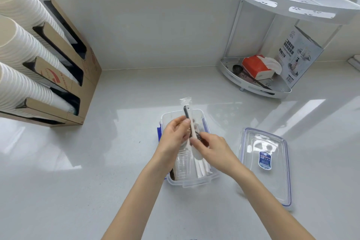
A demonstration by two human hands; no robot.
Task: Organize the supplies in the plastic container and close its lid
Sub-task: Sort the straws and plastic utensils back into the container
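A clear plastic container [202,180] with blue side clips stands open on the counter in front of me. Inside it lie clear plastic cups [183,163] and white wrapped items [201,167]. Above the container, my left hand [175,136] and my right hand [211,147] both hold a long wrapped utensil packet [188,112], which is clear and white with a dark piece inside. The packet stands nearly upright, with its top past the container's far rim. The clear lid [282,181], with a blue label, lies flat on the counter to the right of the container.
A cardboard dispenser [81,76] with stacks of white paper cups [21,48] fills the left side. At the back right stands a white corner shelf [253,87] holding a red tissue pack [255,66], a black scoop and a boxed item.
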